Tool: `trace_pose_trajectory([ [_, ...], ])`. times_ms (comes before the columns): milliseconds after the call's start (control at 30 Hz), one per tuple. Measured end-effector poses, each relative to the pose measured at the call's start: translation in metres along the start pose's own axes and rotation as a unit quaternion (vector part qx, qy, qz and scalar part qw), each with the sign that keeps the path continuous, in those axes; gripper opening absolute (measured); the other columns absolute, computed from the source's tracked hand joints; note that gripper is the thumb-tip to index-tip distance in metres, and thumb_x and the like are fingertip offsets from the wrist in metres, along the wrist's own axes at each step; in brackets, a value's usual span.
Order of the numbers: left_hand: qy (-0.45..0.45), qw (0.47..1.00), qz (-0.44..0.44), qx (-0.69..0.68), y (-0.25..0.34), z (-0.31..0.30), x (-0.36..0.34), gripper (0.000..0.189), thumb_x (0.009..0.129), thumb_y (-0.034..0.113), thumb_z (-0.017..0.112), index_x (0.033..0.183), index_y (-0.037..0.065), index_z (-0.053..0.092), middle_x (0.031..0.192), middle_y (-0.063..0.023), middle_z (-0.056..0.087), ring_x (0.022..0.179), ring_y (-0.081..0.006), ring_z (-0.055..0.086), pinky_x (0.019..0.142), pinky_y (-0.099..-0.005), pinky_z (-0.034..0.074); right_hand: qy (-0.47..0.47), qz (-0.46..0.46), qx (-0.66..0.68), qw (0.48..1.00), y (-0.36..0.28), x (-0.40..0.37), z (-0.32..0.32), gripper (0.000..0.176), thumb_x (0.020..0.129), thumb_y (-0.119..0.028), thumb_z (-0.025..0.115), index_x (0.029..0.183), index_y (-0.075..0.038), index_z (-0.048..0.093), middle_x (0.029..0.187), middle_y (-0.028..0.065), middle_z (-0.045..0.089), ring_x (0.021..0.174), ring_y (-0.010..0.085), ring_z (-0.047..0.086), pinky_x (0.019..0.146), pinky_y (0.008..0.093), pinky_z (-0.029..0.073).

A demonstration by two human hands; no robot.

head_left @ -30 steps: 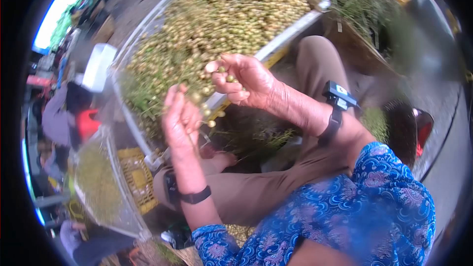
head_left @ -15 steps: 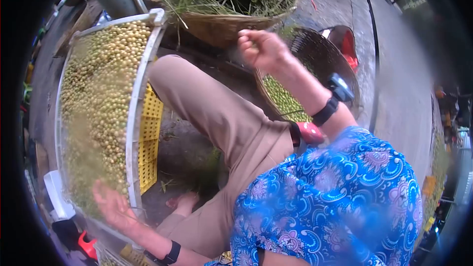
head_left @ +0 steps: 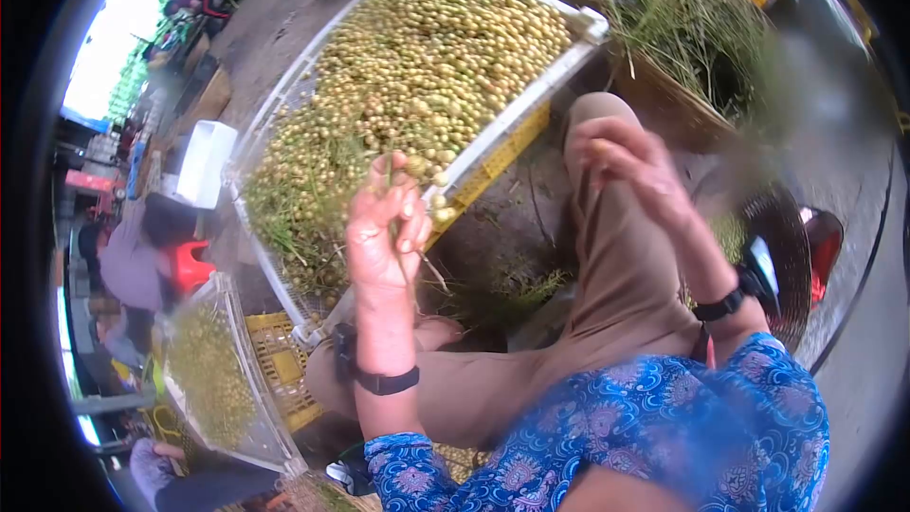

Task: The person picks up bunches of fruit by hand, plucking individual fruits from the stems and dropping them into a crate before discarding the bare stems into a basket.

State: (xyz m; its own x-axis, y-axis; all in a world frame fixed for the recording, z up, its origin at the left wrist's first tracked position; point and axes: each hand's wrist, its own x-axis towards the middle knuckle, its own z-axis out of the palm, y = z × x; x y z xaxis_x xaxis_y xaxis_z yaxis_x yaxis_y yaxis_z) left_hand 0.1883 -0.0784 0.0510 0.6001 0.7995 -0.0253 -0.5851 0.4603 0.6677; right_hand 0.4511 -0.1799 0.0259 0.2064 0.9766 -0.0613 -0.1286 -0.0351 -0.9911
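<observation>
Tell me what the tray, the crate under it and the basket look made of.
Tray: white smooth frame, plastic or painted metal; fruit hides its floor. Crate: matte yellow plastic, judging by its moulded lattice. Basket: woven brown strips, probably bamboo or cane.

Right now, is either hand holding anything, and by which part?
The left hand pinches a sprig of small fruits by its stem. The right hand is too blurred to tell.
</observation>
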Motion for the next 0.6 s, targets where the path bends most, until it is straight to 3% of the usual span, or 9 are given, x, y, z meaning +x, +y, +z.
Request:
trace_pose_trajectory([
  [33,-0.026,0.999,-0.01,-0.036,0.001,-0.003,0.0,0.034,0.076,0.006,0.056,0.107,0.002,0.042,0.065,-0.0049,0.047,0.036,-0.0077,0.034,0.033,-0.0187,0.026,-0.074,0.001,0.038,0.997,0.002,0.011,0.024,0.032,0.085,-0.029,0.051,0.108,-0.007,0.051,0.096,0.0022,0.056,0.083,0.0097,0.054,0.064,0.0213,0.045],
  [100,-0.02,0.997,-0.016,-0.067,0.002,-0.008,0.0,0.034,0.077,0.006,0.054,0.108,0.003,0.041,0.065,-0.0052,0.047,0.035,-0.0077,0.034,0.034,-0.0192,0.027,-0.187,0.042,0.08,0.978,0.01,0.034,0.07,0.036,0.085,-0.033,0.049,0.11,-0.006,0.049,0.101,0.0028,0.055,0.089,0.012,0.053,0.067,0.0244,0.047],
  [167,-0.022,0.998,-0.019,-0.06,0.005,-0.018,0.002,0.032,0.079,0.006,0.052,0.108,0.003,0.041,0.065,-0.0052,0.047,0.034,-0.0081,0.034,0.034,-0.0195,0.027,-0.262,0.12,0.206,0.935,0.028,0.052,0.108,0.039,0.086,-0.035,0.047,0.111,-0.005,0.047,0.102,0.0037,0.054,0.085,0.0136,0.055,0.065,0.0261,0.049],
  [233,0.01,0.998,0.006,-0.067,0.008,-0.027,0.003,0.03,0.08,0.006,0.049,0.109,0.003,0.042,0.065,-0.0057,0.047,0.035,-0.0088,0.035,0.033,-0.0201,0.028,-0.324,0.195,0.264,0.887,0.023,0.057,0.134,0.036,0.086,-0.035,0.047,0.107,-0.006,0.048,0.094,0.005,0.055,0.08,0.0133,0.056,0.058,0.0249,0.05],
  [367,0.038,0.995,0.058,-0.067,0.016,-0.05,0.008,0.03,0.082,0.004,0.046,0.112,-0.001,0.041,0.069,-0.0077,0.047,0.037,-0.0094,0.036,0.033,-0.0199,0.028,-0.298,0.151,0.218,0.917,0.034,0.066,0.158,0.031,0.087,-0.034,0.047,0.103,-0.008,0.049,0.088,0.0016,0.056,0.07,0.0071,0.054,0.051,0.0212,0.047],
  [400,0.052,0.995,0.065,-0.059,0.016,-0.053,0.01,0.03,0.083,0.004,0.046,0.112,-0.001,0.041,0.069,-0.0079,0.047,0.037,-0.0097,0.037,0.033,-0.0199,0.029,-0.286,0.11,0.177,0.935,0.032,0.066,0.165,0.026,0.087,-0.032,0.048,0.098,-0.008,0.051,0.081,-0.0016,0.056,0.06,0.0041,0.049,0.044,0.0172,0.039],
  [433,0.054,0.994,0.071,-0.063,0.017,-0.055,0.012,0.03,0.083,0.004,0.046,0.112,-0.001,0.041,0.069,-0.0079,0.047,0.037,-0.0097,0.037,0.033,-0.0199,0.029,-0.291,0.112,0.172,0.934,0.036,0.07,0.168,0.026,0.087,-0.032,0.048,0.098,-0.008,0.051,0.081,-0.0016,0.056,0.06,0.0041,0.049,0.044,0.0172,0.039],
  [500,0.093,0.993,0.06,-0.051,0.022,-0.056,0.014,0.028,0.08,0.004,0.048,0.107,0.002,0.045,0.066,-0.0062,0.049,0.036,-0.009,0.037,0.032,-0.0193,0.029,-0.26,-0.007,0.097,0.961,0.044,0.08,0.175,0.023,0.086,-0.03,0.051,0.092,-0.008,0.053,0.073,-0.0036,0.055,0.053,0.0024,0.046,0.04,0.0148,0.032],
  [600,0.104,0.991,0.055,-0.059,0.027,-0.064,0.018,0.025,0.082,0.006,0.045,0.107,0.001,0.045,0.066,-0.0043,0.046,0.035,-0.008,0.034,0.032,-0.0197,0.027,-0.256,0.03,0.157,0.953,0.042,0.091,0.177,0.019,0.084,-0.025,0.054,0.092,-0.008,0.054,0.069,-0.0034,0.056,0.05,0.0018,0.045,0.039,0.0147,0.03],
])
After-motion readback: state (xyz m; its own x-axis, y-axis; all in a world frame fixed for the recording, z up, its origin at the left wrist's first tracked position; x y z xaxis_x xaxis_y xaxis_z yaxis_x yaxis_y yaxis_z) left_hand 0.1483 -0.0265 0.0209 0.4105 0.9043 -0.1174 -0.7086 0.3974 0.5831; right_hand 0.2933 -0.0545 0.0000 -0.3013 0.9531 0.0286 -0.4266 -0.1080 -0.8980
